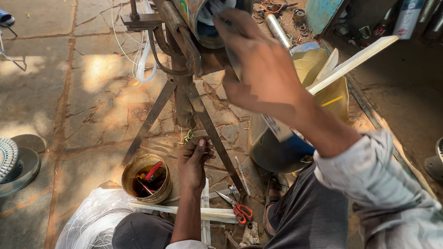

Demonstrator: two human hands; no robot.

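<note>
A shiny cylinder [201, 0] with a colourful label lies on a rusty stand [182, 83]. The right hand [262, 71], blurred, grips a flat strip [280, 129] at its open end. The left hand [193, 162] reaches down, curled near a tin [146, 177] and scissors [237, 210]; its grasp is unclear.

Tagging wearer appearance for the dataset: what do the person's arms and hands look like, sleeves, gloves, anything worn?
Both hands are bare, no gloves. No rings, watch or bands are visible, though the right hand is motion-blurred, so small items cannot be ruled out. The left hand is sharper and plain. Both forearms are uncovered; pale grey, faintly checked shirt sleeves are rolled or pushed up near the elbows.
</note>
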